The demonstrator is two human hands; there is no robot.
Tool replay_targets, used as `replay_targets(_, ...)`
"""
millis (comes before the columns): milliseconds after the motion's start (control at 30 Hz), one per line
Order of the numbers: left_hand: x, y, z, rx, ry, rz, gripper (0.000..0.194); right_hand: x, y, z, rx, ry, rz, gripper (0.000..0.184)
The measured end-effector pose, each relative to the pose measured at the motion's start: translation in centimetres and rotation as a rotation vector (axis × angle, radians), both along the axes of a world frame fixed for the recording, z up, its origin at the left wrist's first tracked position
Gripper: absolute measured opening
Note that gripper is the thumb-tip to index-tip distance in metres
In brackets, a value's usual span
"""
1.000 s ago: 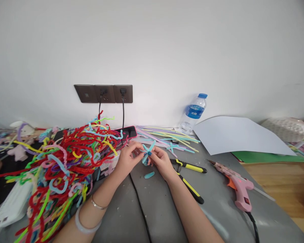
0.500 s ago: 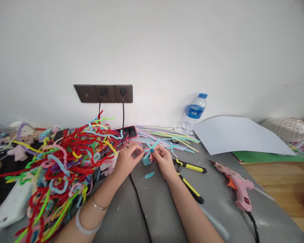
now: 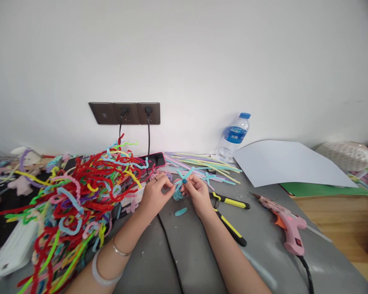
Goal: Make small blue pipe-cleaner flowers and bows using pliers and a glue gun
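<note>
Light blue pipe cleaners [image 3: 188,174], crossed in an X, are held up between my two hands over the grey table. My right hand [image 3: 198,194] pinches them near the crossing with thumb and forefinger. From the left, my left hand [image 3: 157,192] is closed in a pinch at one end of the same pipe cleaners. Just under the fingers lies a curled light blue pipe cleaner clump [image 3: 178,195], partly hidden. A short blue piece [image 3: 180,212] rests on the table in front of it. Yellow-and-black pliers [image 3: 231,202] lie spread beside my right wrist.
A tangled heap of coloured pipe cleaners [image 3: 88,188] fills the left. Straight pastel pipe cleaners [image 3: 208,159], a phone [image 3: 156,159] and a water bottle [image 3: 235,134] are by the wall. On the right are a white sheet [image 3: 291,163] and a pink glue gun [image 3: 290,226]. A black cable [image 3: 170,249] crosses the table.
My left hand has shifted very slightly, its fingers still at the pipe cleaner end. The crossed pipe cleaners have turned a little in my right hand's pinch. Everything else stays in place.
</note>
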State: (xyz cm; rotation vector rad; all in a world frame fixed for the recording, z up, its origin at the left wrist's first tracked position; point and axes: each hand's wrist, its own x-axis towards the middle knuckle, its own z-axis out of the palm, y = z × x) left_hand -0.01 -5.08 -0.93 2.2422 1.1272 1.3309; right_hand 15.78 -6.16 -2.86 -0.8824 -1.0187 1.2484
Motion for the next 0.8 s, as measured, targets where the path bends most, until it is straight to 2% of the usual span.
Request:
replay_targets(200,-0.17,0.18,0.02,-0.051,-0.019,-0.026,0.011,0.13,0.11,-0.07,-0.005,-0.004,0.008,0.034)
replay_targets(267,-0.18,0.24,0.12,-0.133,-0.077,-0.048,0.008,0.19,0.15,-0.13,-0.004,-0.017,0.003,0.034)
replay_targets(433,-0.03,0.33,0.37,-0.395,-0.333,-0.133,0.02,0.1,0.12,-0.06,0.015,-0.075,0.009,0.033)
replay_targets(533,-0.02,0.54,0.33,-0.522,-0.4,-0.175,0.019,0.01,0.16,-0.01,0.03,-0.099,0.002,0.032)
replay_targets(800,0.07,0.9,-0.17,-0.581,-0.462,-0.203,0.016,0.18,0.37,-0.38,0.05,-0.036,-0.04,0.03)
